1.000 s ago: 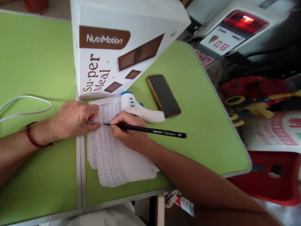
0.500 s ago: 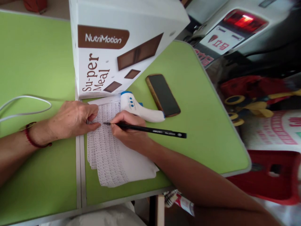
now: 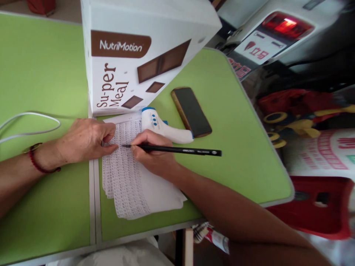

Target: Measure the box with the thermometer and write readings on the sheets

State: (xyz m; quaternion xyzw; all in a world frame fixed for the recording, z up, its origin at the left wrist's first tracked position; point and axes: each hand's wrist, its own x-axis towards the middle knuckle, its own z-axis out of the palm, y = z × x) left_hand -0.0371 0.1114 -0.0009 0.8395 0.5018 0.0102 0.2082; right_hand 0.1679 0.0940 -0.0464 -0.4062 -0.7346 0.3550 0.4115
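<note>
My right hand (image 3: pixel 154 153) pinches a slim black pen (image 3: pixel 191 150), its tip on a sheet of paper (image 3: pixel 130 192) covered in rows of small handwriting. Several sheets lie stacked unevenly, with a blank area at the lower right. My left hand (image 3: pixel 85 140) rests at the stack's left edge, fingers curled under and thumb a little apart; nothing shows in it. A white and blue infrared thermometer (image 3: pixel 166 129) lies across the papers' upper right side, partly behind my right hand. Beyond it is a dark-screened phone (image 3: pixel 192 111) in a brown case.
A large white NutriMotion box (image 3: pixel 119 77) stands behind the papers on the green folding table (image 3: pixel 235 155). A white cable (image 3: pixel 36 114) loops at left. Right of the table are a red plastic stool (image 3: pixel 318 210), a printed sack (image 3: pixel 318 151) and a white machine with a lit red display (image 3: pixel 288 24).
The pen's rear end has swung slightly upward in view, while its tip stays at nearly the same spot. My left hand has hardly moved.
</note>
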